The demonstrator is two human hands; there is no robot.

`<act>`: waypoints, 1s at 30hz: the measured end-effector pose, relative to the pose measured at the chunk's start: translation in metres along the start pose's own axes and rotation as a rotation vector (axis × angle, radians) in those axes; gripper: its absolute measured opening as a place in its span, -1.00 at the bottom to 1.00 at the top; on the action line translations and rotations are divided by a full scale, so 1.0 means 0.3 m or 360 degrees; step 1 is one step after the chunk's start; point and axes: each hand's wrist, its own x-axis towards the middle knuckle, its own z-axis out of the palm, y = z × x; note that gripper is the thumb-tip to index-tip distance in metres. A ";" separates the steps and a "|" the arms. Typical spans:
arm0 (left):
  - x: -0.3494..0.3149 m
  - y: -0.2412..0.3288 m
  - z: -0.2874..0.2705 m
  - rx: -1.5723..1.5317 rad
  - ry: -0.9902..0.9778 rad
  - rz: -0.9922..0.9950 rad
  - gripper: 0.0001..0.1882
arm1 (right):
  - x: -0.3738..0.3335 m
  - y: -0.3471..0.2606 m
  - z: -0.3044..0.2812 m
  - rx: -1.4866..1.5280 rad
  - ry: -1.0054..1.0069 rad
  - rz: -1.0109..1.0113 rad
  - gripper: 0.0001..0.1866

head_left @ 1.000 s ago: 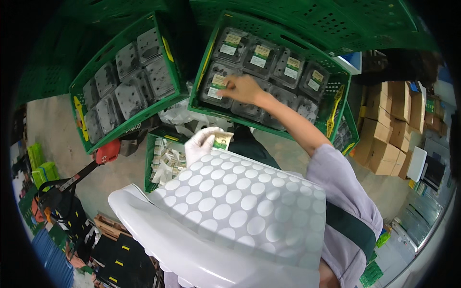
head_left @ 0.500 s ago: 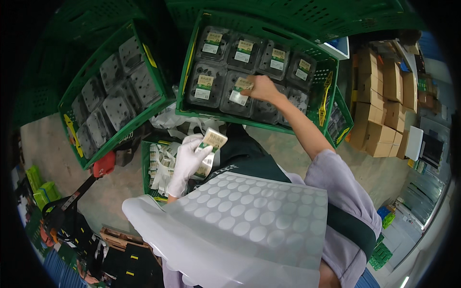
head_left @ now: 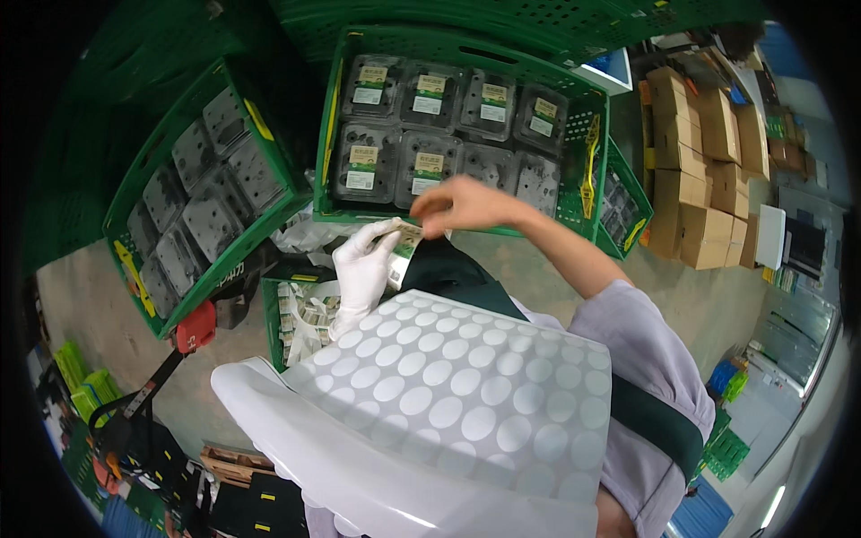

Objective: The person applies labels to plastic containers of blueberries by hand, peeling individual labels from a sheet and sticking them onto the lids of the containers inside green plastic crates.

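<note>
My left hand [head_left: 360,273], in a white glove, grips a small stack of printed label cards [head_left: 401,263] in front of the middle green crate [head_left: 372,212]. Bare, my right hand [head_left: 465,204] has come to the top of that stack, its thumb and bent fingers closed at the cards' edge; the fingertips are partly blurred. Inside the crate stand two rows of clear lidded punnets with dark contents. The whole back row and the front row's left two carry labels, among them a labelled punnet [head_left: 429,166] just beyond my right hand. To its right, an unlabelled punnet [head_left: 490,169] shows a bare lid.
A sheet of round white stickers [head_left: 448,372] covers my front. At left, a tilted green crate [head_left: 238,244] holds several unlabelled punnets. Below it a small crate [head_left: 273,327] holds bundled label cards. Cardboard boxes [head_left: 704,238] are stacked at right, and a red-and-black handle [head_left: 195,325] stands at left.
My right hand has left the lid of the second front-row punnet and moved back to the card stack in my left hand. A label now lies on that punnet.
</note>
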 end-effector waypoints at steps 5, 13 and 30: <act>0.038 0.004 0.056 0.0416 -0.0153 -0.0194 -0.85 | -0.129 -0.047 0.054 -0.0268 0.0405 0.0041 -0.78; 0.034 -0.052 0.064 0.0157 -0.0405 -0.0502 -0.85 | -0.131 0.049 -0.081 0.0141 0.0433 0.0101 -0.66; 0.036 0.017 0.092 0.0117 -0.0180 -0.0057 -0.86 | -0.094 -0.015 0.064 -0.0135 0.0607 0.0023 -0.69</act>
